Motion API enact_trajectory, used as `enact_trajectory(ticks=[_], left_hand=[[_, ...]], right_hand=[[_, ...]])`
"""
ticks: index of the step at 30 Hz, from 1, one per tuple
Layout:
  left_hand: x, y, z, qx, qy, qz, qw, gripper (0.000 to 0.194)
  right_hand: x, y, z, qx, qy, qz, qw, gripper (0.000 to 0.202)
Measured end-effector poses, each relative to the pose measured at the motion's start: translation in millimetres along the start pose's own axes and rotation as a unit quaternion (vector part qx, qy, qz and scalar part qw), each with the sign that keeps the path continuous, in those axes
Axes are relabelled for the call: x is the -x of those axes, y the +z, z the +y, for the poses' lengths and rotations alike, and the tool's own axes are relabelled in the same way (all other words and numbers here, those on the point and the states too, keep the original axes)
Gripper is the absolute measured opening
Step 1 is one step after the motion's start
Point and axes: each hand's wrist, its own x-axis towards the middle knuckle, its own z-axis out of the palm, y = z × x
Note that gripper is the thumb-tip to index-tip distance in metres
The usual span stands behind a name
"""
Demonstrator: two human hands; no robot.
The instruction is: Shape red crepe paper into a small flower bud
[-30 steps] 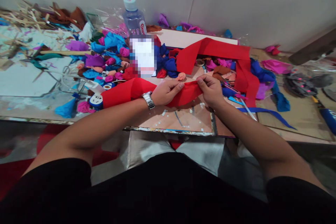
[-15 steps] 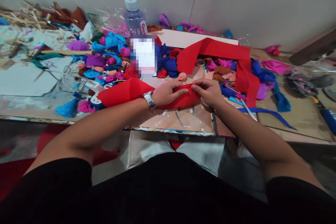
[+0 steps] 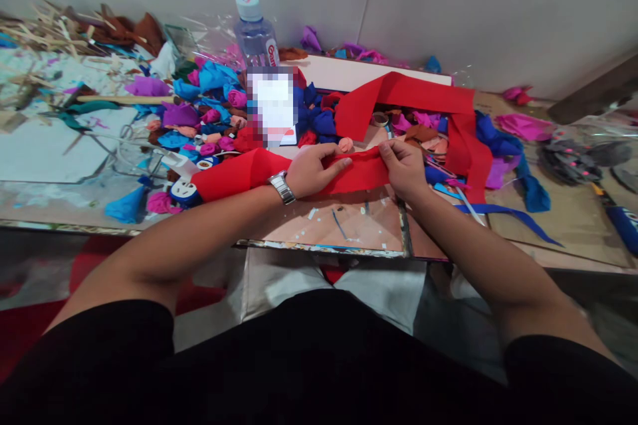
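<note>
Over the surface (image 3: pixel 304 231), left hand (image 3: pixel 313 171) and right hand (image 3: pixel 406 169) pinch a red strip (image 3: pixel 361 174) between them; uneven pulling could tear it. Its tail (image 3: pixel 236 174), at nine o'clock, could snag on the socket block (image 3: pixel 183 193). A bottle (image 3: pixel 255 40) stands toward eleven o'clock.

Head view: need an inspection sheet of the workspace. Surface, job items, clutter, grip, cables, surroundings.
Surface: brown board at the front, small scraps and marks on it.
Job items: red strip stretched between the hands; more red material lies behind.
Clutter: crumpled coloured pieces, wooden sticks, bottle upright.
Grip: left hand and right hand both hold the strip.
Cables: pale cable left of the power strip; route partly hidden.
Surroundings: plain wall behind, cardboard at right.
</note>
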Motion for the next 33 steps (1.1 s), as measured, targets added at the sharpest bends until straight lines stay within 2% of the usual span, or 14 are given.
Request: enact_trajectory(ticks=[4,9,11,13,15,19,23,33], left_hand=[[0,0.0,1,0.008,-0.01,0.02,1.0,0.043],[0,-1.5,3,0.011,0.004,0.018,1.0,0.047],[0,-2.4,5,0.009,0.01,0.027,1.0,0.053],[-1,-3.0,5,0.003,0.015,0.034,0.999,0.059],[-1,-3.0,4,-0.001,0.02,0.043,0.999,0.062],[-2,-1.8,1,-0.011,0.025,0.051,0.998,0.061],[-3,-1.5,0,-0.015,0.025,0.054,0.998,0.061],[-3,-0.1,-3,-0.026,-0.011,0.024,0.999,0.056]], right_hand=[[-2,-3,3,-0.002,-0.013,0.015,1.0,0.071],[0,-5,3,0.014,-0.05,-0.041,0.998,0.061],[1,-5,5,0.023,-0.046,-0.045,0.998,0.053],[0,-4,8,0.029,-0.038,-0.029,0.998,0.048],[-1,-4,10,0.032,-0.036,-0.01,0.999,0.053],[-3,-5,11,-0.005,-0.01,-0.001,1.0,0.064],[-5,-5,12,-0.018,-0.003,0.012,1.0,0.065],[-9,-5,11,-0.058,0.012,0.061,0.996,0.059]])
